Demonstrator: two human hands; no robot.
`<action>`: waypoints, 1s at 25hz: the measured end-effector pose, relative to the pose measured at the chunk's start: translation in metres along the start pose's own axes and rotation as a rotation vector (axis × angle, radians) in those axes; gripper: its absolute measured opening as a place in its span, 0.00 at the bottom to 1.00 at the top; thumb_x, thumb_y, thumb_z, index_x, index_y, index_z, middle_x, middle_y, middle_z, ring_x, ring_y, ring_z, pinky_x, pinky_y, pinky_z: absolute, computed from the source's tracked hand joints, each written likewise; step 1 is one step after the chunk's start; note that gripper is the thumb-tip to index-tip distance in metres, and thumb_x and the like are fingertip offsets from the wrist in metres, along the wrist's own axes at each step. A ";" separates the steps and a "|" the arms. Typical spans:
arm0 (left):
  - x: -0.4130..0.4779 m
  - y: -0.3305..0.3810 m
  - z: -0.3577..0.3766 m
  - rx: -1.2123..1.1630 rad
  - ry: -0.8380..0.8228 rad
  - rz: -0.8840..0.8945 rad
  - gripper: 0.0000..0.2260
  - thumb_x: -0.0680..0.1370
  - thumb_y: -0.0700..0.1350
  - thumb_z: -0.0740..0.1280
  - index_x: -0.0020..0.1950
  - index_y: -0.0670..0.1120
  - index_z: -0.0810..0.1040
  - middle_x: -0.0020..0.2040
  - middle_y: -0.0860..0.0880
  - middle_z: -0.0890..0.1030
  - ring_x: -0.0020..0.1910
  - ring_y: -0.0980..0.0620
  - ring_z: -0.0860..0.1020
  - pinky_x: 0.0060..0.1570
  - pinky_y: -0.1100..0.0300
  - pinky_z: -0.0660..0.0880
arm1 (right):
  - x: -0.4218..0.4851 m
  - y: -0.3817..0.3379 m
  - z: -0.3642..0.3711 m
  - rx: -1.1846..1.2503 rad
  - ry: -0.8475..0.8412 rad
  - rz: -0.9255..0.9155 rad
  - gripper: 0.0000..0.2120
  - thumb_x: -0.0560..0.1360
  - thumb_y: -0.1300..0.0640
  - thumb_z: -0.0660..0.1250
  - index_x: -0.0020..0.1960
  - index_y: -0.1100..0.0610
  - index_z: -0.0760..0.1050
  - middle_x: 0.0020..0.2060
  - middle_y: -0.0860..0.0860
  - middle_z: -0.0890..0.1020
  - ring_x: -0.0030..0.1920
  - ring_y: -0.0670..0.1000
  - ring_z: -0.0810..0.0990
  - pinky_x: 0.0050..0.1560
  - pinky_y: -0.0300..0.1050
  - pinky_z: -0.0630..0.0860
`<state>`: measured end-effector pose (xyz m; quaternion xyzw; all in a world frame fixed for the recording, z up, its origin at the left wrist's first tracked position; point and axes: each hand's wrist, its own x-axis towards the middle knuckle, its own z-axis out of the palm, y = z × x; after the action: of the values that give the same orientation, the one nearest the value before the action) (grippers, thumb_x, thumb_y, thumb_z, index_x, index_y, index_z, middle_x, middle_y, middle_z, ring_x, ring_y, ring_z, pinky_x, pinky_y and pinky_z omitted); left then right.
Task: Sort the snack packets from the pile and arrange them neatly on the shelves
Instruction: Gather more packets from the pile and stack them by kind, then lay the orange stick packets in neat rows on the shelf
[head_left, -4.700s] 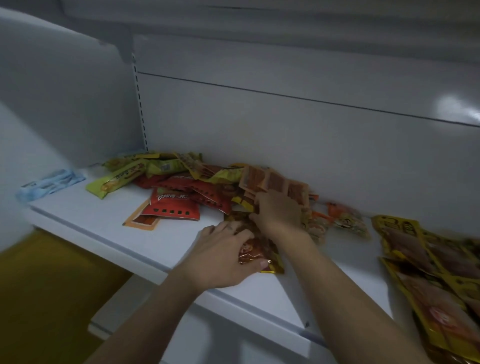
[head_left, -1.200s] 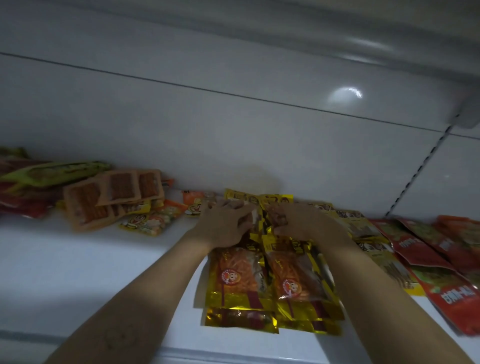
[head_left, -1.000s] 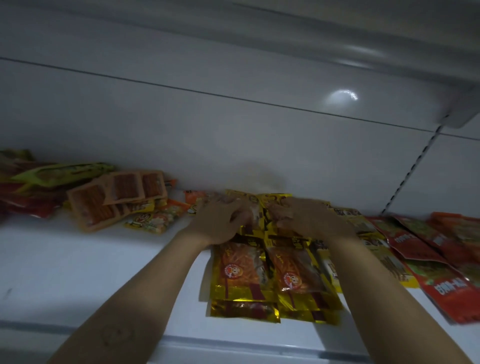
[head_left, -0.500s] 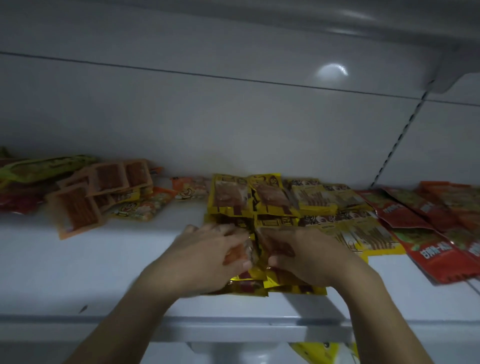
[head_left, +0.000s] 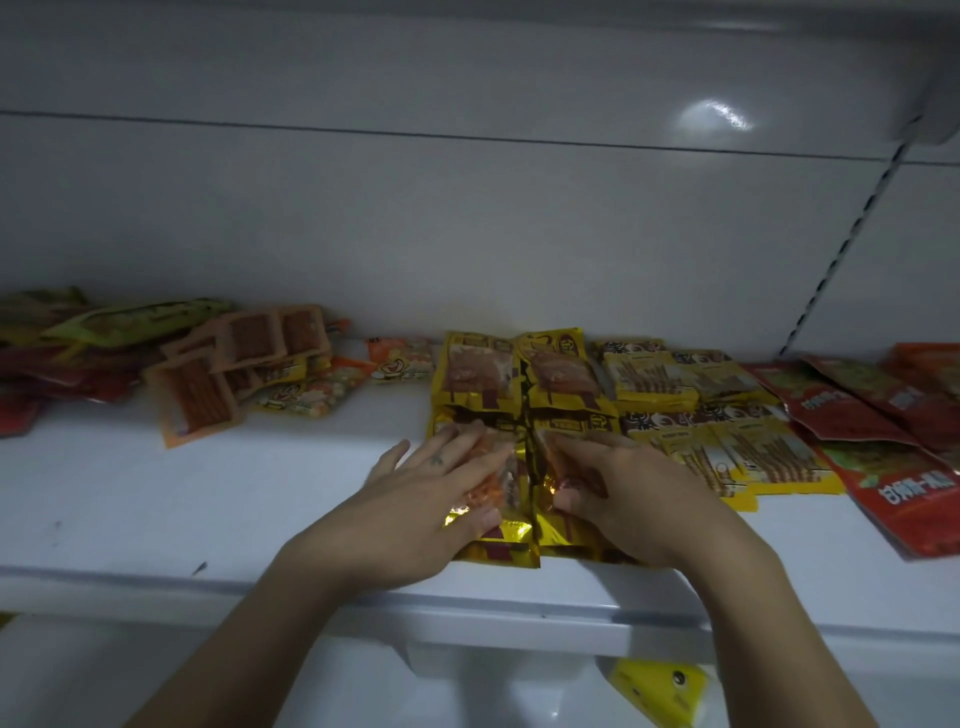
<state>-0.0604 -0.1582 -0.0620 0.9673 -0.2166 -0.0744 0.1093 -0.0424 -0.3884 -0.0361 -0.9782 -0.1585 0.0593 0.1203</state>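
Two gold snack packets lie side by side at the front of the white shelf. My left hand presses flat on the left one, fingers straight. My right hand rests on the right one, covering most of it. Directly behind them sits another pair of gold packets, flat and aligned. The unsorted pile of orange, green and red packets sprawls at the left against the back wall.
Yellow stick-snack packets lie in rows right of the gold ones, then red packets at the far right. A slotted upright runs up the back wall. A yellow item shows below the shelf edge.
Both hands came back from the rear gold packets to the front pair and now press on them. In the last half second they barely moved.
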 end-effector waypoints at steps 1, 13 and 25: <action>-0.001 0.000 0.001 -0.004 0.011 -0.004 0.26 0.81 0.63 0.48 0.77 0.67 0.41 0.79 0.61 0.37 0.77 0.61 0.35 0.76 0.51 0.37 | -0.001 -0.002 -0.002 -0.005 0.007 0.002 0.30 0.78 0.39 0.61 0.77 0.39 0.55 0.77 0.45 0.60 0.75 0.53 0.60 0.70 0.50 0.64; -0.048 -0.063 -0.028 0.026 0.184 -0.152 0.33 0.75 0.69 0.40 0.80 0.60 0.48 0.80 0.57 0.45 0.77 0.59 0.40 0.77 0.50 0.42 | 0.034 -0.115 -0.010 -0.081 0.167 -0.155 0.27 0.78 0.39 0.62 0.74 0.45 0.64 0.71 0.50 0.71 0.70 0.56 0.69 0.66 0.52 0.69; -0.128 -0.210 -0.046 0.158 0.311 -0.323 0.33 0.71 0.68 0.40 0.71 0.58 0.65 0.74 0.55 0.64 0.74 0.52 0.59 0.69 0.50 0.60 | 0.141 -0.257 0.055 -0.025 0.087 -0.294 0.24 0.74 0.44 0.66 0.68 0.47 0.70 0.67 0.51 0.74 0.64 0.57 0.74 0.59 0.51 0.75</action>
<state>-0.0815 0.0906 -0.0560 0.9947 -0.0449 0.0761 0.0519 0.0063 -0.0939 -0.0345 -0.9475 -0.2956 -0.0033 0.1221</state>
